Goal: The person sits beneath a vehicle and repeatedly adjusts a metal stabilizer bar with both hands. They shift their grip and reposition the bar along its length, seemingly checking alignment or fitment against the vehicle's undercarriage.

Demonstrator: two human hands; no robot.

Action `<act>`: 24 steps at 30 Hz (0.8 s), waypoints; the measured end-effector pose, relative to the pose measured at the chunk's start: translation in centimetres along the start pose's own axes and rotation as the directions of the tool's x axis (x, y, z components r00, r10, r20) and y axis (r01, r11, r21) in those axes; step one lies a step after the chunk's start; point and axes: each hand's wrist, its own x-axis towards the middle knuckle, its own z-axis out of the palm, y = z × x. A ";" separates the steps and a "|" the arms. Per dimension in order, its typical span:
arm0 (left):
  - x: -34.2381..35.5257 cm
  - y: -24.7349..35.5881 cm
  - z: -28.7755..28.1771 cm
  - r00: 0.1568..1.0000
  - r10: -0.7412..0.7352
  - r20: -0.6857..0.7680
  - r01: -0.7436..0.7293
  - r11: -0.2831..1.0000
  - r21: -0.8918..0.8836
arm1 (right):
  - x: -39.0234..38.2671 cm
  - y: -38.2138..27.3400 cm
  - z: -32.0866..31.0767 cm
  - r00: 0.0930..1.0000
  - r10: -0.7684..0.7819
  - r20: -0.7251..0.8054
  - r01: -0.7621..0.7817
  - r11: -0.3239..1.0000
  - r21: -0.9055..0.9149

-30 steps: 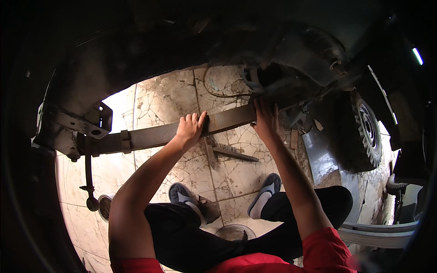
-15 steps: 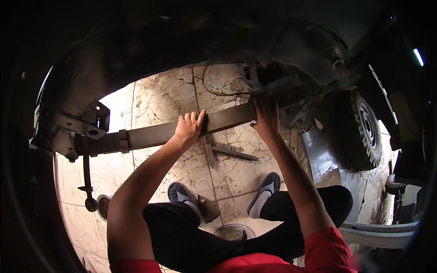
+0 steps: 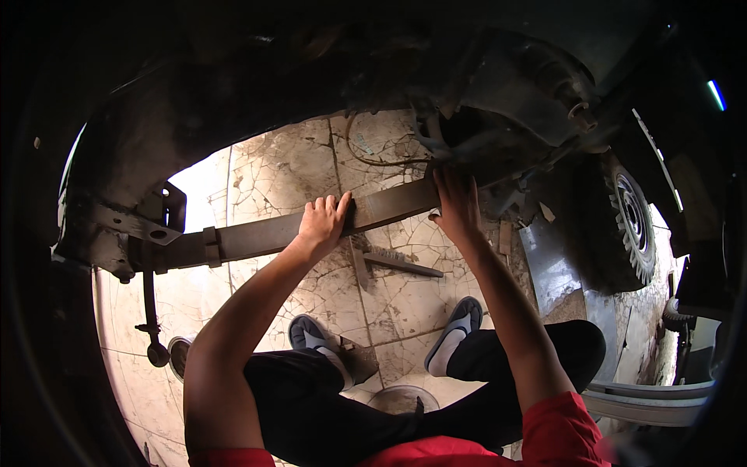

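left hand (image 3: pixel 323 222) grips long flat metal bar (image 3: pixel 257 236) under vehicle body; right hand (image 3: pixel 457 206) presses bar's far end near axle (image 3: pixel 537 101). wheel (image 3: pixel 626 226) at right. cracked tile floor (image 3: pixel 288 167) below, metal tool (image 3: pixel 389 263) lying on it.

You have open room below the long flat rusty steel leaf spring (image 3: pixel 311 226); above it, the dark vehicle underbody (image 3: pixel 482 117) blocks your reach.

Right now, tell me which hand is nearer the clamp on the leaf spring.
The left hand. It grips the leaf spring mid-length, closer to the clamp; the right hand holds the far end under the dark axle parts.
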 end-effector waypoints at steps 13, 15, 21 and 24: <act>0.4 0.0 1.2 1.000 -0.016 0.011 0.016 1.000 0.004 | -2.7 1.0 -0.9 0.996 -0.075 0.053 0.075 0.997 0.004; 0.3 -0.1 1.3 1.000 -0.015 -0.007 0.015 1.000 -0.004 | -1.5 0.6 -1.1 0.993 -0.045 0.112 0.049 0.998 -0.029; 0.8 -0.1 0.2 0.999 0.006 0.042 -0.005 1.000 -0.017 | 0.6 0.4 -0.1 0.999 -0.022 0.048 0.025 0.998 -0.058; 0.2 -0.3 0.5 1.000 -0.014 0.020 0.014 0.999 -0.032 | -0.5 0.7 -0.7 0.992 -0.073 0.098 0.077 0.996 -0.043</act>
